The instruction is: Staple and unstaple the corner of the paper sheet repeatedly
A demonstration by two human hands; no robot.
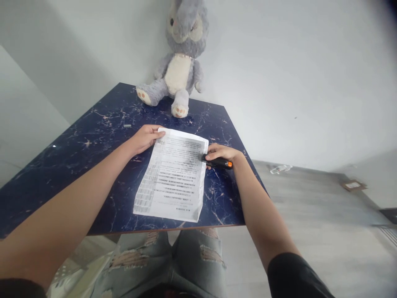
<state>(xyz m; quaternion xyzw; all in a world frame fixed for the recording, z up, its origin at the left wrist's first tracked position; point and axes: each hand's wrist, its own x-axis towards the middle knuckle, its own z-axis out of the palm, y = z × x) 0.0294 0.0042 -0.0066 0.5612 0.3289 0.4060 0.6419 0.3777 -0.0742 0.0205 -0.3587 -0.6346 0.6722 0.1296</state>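
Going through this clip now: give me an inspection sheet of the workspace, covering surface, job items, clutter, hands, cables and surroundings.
Surface: dark blue table with pale, marble-like veining.
Job items: printed paper, print upside down to the wearer; black tool with an orange end, its other end at the paper's right edge.
Clutter: grey plush toy seated at the far end; small grey piece left of the paper, too small to identify.
Hands: left hand grips the paper's far left corner; right hand holds the black tool.
Cables: nothing seen.
Surroundings: pale wall behind; grey floor at right, with a clear plastic item near the wall.
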